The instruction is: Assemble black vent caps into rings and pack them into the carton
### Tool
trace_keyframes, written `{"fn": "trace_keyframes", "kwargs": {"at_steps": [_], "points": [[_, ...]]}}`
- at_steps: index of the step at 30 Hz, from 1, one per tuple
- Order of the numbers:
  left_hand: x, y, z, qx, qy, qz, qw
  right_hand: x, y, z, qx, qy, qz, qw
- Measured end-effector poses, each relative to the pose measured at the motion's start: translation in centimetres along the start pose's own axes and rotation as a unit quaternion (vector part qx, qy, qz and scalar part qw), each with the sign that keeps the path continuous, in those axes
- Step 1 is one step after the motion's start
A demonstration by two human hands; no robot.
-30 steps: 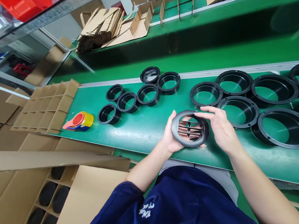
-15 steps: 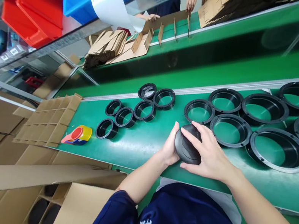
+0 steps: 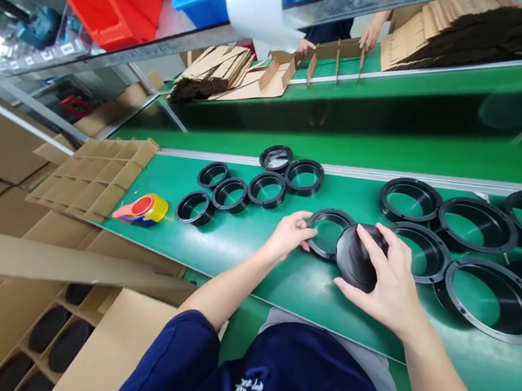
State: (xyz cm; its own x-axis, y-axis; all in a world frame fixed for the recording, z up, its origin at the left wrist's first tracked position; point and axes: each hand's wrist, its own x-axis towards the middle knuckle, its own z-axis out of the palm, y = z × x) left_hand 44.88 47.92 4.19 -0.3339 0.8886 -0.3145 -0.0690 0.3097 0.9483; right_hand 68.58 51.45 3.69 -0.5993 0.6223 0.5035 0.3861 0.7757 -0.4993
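My right hand (image 3: 391,272) grips a round black domed part (image 3: 356,256), its fingers spread over the sides and top. Close to its left edge, my left hand (image 3: 292,235) pinches the rim of a black flanged ring (image 3: 330,231). The domed part covers some of that ring's right side, and I cannot tell whether the two touch. Just right of my right hand lies another black ring (image 3: 420,250), partly hidden by the fingers. A larger black ring (image 3: 495,269) rests further right on the green table.
Several smaller rings (image 3: 231,195) lie to the left, near a tape-like yellow and red item (image 3: 142,208) and a cardboard divider grid (image 3: 110,162). A box of black round parts (image 3: 70,345) stands lower left. Across the bench, another person's hand (image 3: 369,37) handles cardboard strips.
My left hand has let go of the domed part and taken hold of a ring, which has come nearer. My right hand keeps the domed part. The camera view has shifted.
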Motion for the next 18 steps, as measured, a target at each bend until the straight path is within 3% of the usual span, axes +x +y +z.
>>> {"fn": "trace_keyframes", "kwargs": {"at_steps": [3,7,11,18], "points": [[-4.4,-2.0,-2.6,-0.051,0.010,-0.030,0.998,0.7,-1.3,1.4,-0.025,-0.053,-0.038,0.998],[-7.6,-3.5,-4.0,-0.098,0.002,-0.060,0.993,2.3,-3.4,3.7,-0.067,-0.130,-0.100,0.984],[-8.5,-3.7,-4.8,-0.118,0.000,-0.059,0.991,3.0,-4.7,4.7,-0.126,-0.173,-0.120,0.969],[-8.9,-4.6,-5.7,-0.145,0.026,-0.042,0.988,1.5,-4.6,5.7,-0.164,-0.192,-0.120,0.960]]}}
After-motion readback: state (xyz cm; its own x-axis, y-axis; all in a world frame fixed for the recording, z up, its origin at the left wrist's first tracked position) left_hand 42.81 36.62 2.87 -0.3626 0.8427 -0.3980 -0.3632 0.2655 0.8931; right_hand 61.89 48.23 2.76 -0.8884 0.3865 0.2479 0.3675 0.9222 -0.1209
